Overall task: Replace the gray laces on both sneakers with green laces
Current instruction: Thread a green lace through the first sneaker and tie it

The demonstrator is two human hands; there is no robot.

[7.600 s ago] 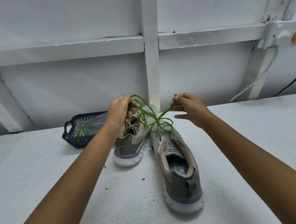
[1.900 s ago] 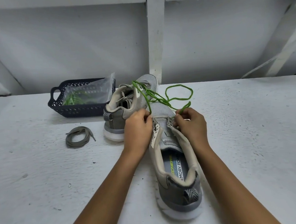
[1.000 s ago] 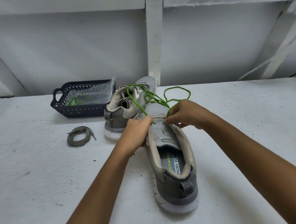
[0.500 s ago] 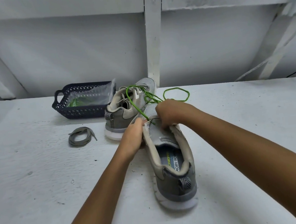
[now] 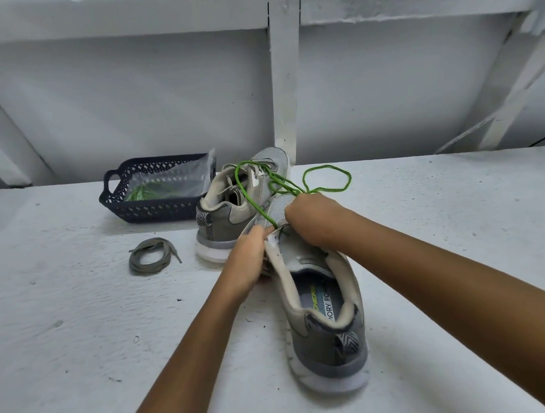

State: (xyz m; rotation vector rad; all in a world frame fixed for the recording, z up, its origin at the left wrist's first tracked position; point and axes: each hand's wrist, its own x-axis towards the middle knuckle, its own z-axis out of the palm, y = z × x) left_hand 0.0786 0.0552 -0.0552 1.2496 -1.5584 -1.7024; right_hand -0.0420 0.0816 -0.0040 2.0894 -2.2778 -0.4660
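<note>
The left hand (image 5: 248, 258) pinches the sneaker (image 5: 324, 344) edge; the right hand (image 5: 312, 219) curls round the green lace (image 5: 349, 177). Poke its tip gently through the hole beside the fingers.

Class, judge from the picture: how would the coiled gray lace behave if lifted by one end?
The gray lace probably hangs limp, since it lies in loose, soft loops. It looks thin and flat, so likely light. Pushed, it would bunch rather than roll.

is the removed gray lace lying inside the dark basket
No, the coiled gray lace lies on the white table, outside the basket and nearer the camera.
</note>
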